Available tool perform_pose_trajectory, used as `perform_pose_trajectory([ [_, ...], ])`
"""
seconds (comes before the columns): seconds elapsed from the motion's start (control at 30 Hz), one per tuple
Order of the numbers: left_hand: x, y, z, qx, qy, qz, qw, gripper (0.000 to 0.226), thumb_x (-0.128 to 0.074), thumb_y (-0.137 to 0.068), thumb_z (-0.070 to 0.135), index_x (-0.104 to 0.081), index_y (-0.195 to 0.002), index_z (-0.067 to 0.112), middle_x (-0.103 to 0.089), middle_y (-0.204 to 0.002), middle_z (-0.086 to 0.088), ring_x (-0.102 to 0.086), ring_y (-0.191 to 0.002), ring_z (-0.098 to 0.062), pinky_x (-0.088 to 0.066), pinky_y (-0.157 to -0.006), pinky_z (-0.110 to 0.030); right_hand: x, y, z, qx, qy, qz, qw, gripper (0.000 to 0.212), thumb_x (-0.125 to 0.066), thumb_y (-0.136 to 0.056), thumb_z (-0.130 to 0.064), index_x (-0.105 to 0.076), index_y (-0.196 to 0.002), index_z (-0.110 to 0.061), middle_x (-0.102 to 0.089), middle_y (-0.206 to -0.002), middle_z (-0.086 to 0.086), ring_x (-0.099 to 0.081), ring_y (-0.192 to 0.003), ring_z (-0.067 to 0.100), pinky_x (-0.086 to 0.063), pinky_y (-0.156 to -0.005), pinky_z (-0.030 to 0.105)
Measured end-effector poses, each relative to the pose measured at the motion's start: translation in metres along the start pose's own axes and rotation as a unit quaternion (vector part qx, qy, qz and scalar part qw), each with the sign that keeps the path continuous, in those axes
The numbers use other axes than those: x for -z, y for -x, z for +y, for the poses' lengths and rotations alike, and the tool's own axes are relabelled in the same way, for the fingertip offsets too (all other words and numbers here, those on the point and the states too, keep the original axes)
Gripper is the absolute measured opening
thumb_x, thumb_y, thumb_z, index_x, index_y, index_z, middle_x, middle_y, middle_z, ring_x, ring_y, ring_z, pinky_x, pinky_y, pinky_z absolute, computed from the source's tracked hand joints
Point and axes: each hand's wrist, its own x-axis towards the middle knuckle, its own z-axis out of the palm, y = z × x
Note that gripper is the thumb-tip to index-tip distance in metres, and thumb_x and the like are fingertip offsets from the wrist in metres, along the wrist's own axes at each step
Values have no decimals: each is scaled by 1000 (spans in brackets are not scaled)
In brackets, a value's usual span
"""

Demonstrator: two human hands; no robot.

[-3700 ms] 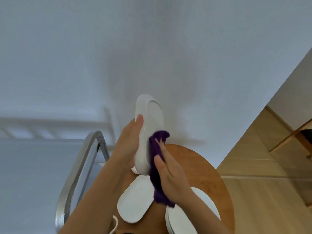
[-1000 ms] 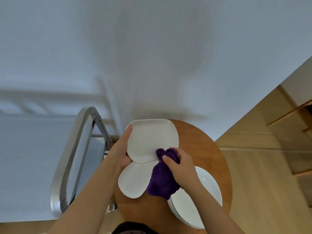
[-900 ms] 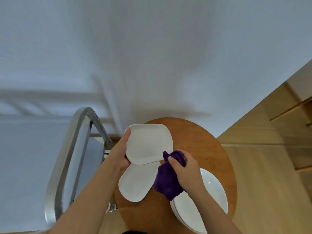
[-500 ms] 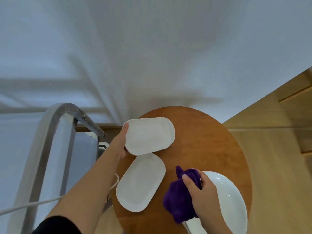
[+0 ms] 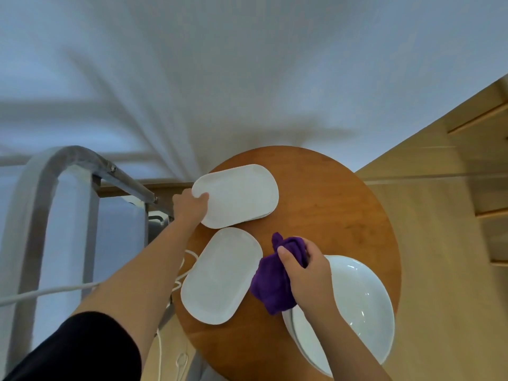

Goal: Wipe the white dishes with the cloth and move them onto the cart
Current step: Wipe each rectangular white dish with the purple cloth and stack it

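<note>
Head view is showing the left hand (image 5: 190, 207) gripping the near-left edge of a white rounded-rectangular ceramic dish (image 5: 236, 196), thumb curling over its rim, at the far side of the round brown wooden tabletop (image 5: 338, 204). The dish's long axis is running left to right, and the grey metal cart (image 5: 66, 171) is lying just left of the tabletop, nearer that hand. The right hand (image 5: 308, 273) is clutching a bunched purple cloth (image 5: 270, 287). Two oblong dishes are showing, the second (image 5: 221, 274) lying near the tabletop's left edge, plus one stack of round white plates (image 5: 357, 306) at its near-right edge; how many plates are in the stack is impossible to tell.

Round wooden table (image 5: 330, 204), white cord (image 5: 41, 294).
</note>
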Motion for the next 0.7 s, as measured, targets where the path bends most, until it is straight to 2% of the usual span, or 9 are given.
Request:
perform_pose_trajectory([
  [0.23,1,-2,-5,26,15,-5,1000,62,-48,-95,42,-26,-149,20,-25,-147,-18,-33,-131,-38,-30,-108,-51,1,-7,-2,9,-3,-6,1000,26,-66,-87,-26,-52,-110,-25,-59,-93,-13,-58,-85,9,-46,-52,7],
  [0.3,0,5,-10,35,66,-8,997,67,-52,-94,38,-18,-150,24,-19,-152,-17,-28,-136,-40,-28,-109,-53,3,-6,-2,12,-7,-6,1000,26,-66,-87,-25,-53,-109,-25,-59,-93,-13,-58,-86,9,-46,-52,7],
  [0.33,-2,11,-14,46,105,-4,993,66,-54,-94,37,-20,-150,24,-20,-153,-15,-29,-136,-39,-29,-108,-54,3,-6,-2,14,-11,-5,1000,25,-66,-87,-26,-53,-109,-25,-59,-94,-12,-58,-86,10,-46,-52,8],
  [0.4,-9,33,-31,67,152,23,986,53,-52,-94,39,-35,-142,24,-34,-146,-15,-41,-128,-36,-36,-103,-54,5,-3,-2,16,-12,-3,1000,25,-66,-87,-27,-54,-109,-24,-60,-94,-11,-59,-87,11,-46,-53,10],
  [0.47,-21,61,-56,112,148,52,981,48,-50,-93,43,-44,-134,19,-46,-136,-14,-48,-118,-34,-40,-98,-52,8,0,-1,16,-6,-1,1000,26,-66,-87,-28,-55,-111,-23,-61,-96,-8,-59,-88,11,-45,-56,12],
  [0.53,-33,93,-85,187,134,62,971,58,-57,-90,42,-40,-137,13,-43,-136,-17,-45,-121,-38,-39,-99,-54,9,4,1,13,-3,1,1000,27,-65,-88,-29,-54,-111,-23,-60,-97,-8,-58,-87,12,-45,-57,12],
  [0.6,-46,121,-112,238,111,60,963,61,-64,-86,42,-43,-132,7,-45,-133,-19,-46,-119,-39,-42,-98,-54,9,8,3,11,3,-3,1000,29,-65,-88,-29,-53,-113,-23,-60,-98,-8,-58,-88,12,-45,-57,12],
  [0.7,-54,145,-143,258,113,70,957,43,-69,-84,32,-52,-110,2,-56,-115,-19,-55,-108,-39,-48,-91,-50,10,14,7,14,16,-12,1000,30,-64,-88,-30,-52,-114,-23,-60,-100,-6,-58,-89,12,-45,-56,11],
])
